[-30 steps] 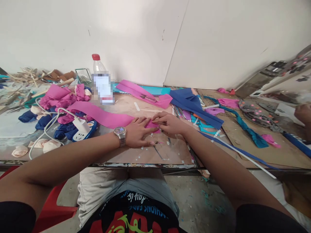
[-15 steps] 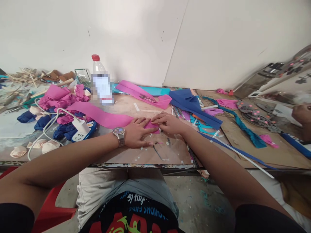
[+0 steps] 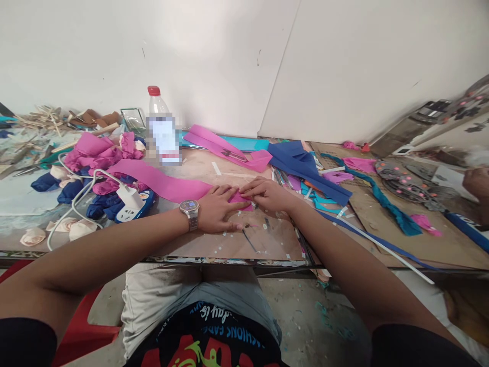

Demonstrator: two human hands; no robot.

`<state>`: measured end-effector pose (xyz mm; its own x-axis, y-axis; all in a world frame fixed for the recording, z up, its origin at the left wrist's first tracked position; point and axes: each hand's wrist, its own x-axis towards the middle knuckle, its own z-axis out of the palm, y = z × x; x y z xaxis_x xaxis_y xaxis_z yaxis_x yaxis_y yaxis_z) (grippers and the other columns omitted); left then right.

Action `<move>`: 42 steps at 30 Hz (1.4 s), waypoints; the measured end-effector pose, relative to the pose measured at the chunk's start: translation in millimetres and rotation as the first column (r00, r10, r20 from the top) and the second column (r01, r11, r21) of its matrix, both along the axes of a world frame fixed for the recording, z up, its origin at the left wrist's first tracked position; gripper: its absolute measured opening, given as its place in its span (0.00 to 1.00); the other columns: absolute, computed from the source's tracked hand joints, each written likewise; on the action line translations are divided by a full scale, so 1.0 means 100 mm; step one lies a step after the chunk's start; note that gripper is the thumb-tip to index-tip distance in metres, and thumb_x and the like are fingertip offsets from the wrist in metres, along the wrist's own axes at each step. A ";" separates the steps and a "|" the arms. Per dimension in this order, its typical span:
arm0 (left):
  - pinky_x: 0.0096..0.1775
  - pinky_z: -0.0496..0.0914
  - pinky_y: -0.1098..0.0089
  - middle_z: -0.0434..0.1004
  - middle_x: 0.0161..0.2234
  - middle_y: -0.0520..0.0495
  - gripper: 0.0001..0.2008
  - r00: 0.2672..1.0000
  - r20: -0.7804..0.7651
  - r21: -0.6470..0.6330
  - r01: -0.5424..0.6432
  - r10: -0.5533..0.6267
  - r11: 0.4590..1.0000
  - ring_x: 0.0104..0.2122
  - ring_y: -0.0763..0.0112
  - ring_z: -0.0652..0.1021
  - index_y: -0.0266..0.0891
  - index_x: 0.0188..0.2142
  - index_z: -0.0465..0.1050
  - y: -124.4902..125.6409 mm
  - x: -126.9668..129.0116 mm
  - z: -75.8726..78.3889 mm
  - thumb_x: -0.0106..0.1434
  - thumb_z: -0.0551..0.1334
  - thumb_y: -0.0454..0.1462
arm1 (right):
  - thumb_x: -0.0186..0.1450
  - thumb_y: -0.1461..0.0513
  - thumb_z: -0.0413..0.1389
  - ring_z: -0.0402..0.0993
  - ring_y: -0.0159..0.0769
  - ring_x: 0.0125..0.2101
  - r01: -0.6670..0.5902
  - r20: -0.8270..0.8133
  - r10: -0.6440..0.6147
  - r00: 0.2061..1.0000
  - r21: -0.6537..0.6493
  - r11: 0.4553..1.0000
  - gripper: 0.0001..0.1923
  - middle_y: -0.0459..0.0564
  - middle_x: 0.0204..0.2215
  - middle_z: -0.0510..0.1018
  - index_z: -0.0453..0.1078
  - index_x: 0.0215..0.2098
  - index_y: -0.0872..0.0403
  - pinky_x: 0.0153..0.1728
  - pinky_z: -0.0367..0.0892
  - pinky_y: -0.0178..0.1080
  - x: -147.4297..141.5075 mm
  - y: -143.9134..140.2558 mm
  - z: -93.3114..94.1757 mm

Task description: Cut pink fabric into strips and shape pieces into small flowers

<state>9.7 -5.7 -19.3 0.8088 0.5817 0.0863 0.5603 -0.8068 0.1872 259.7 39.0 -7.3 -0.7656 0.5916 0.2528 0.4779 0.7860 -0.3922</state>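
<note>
Spreading wide and flat, the left hand rests palm down on the near right part of the pink strip, holding nothing in a grip. The right hand comes in from the other side, its fingers narrow and bunched at the strip's right end; whether they pinch the cloth or only press it, I cannot tell. The strip lies on the desk in front of the person, running leftward in a gentle curve to the crumpled pink bundles.

Little has changed over the last second — both hands keep to the same spot, the strip holds the same curve, and only the whole view shifts a touch. That suggests careful work on one small place at the strip's end, with the left hand steadying and the right doing the fine part.

Behind, a second pink strip lies apart with small snips on it — neither hand touches them.
</note>
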 end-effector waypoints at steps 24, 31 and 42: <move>0.64 0.54 0.50 0.55 0.69 0.32 0.49 0.994 0.050 0.031 -0.097 0.095 0.995 0.67 0.46 0.59 0.34 0.68 0.53 -0.04 -0.05 -0.04 0.61 0.48 0.67 | 0.59 0.72 0.52 0.77 0.39 0.48 0.006 0.018 -0.006 1.000 0.000 1.000 0.22 0.47 0.46 0.84 0.82 0.43 0.48 0.56 0.67 0.45 0.01 -0.01 0.03; 0.64 0.53 0.48 0.52 0.70 0.35 0.46 0.996 0.033 0.035 -0.083 0.082 0.996 0.67 0.44 0.58 0.40 0.69 0.54 -0.04 -0.05 -0.05 0.62 0.49 0.67 | 0.60 0.71 0.52 0.76 0.39 0.48 0.013 0.041 -0.013 0.999 -0.011 1.000 0.22 0.44 0.46 0.84 0.82 0.43 0.48 0.54 0.68 0.44 0.01 -0.01 0.05; 0.65 0.52 0.52 0.54 0.69 0.33 0.49 0.994 0.043 0.028 -0.103 0.102 0.994 0.67 0.47 0.58 0.33 0.68 0.52 -0.03 -0.05 -0.05 0.62 0.47 0.67 | 0.59 0.72 0.51 0.77 0.39 0.48 0.019 0.041 -0.018 0.999 -0.021 1.000 0.22 0.44 0.45 0.84 0.83 0.42 0.48 0.54 0.68 0.43 0.02 0.00 0.05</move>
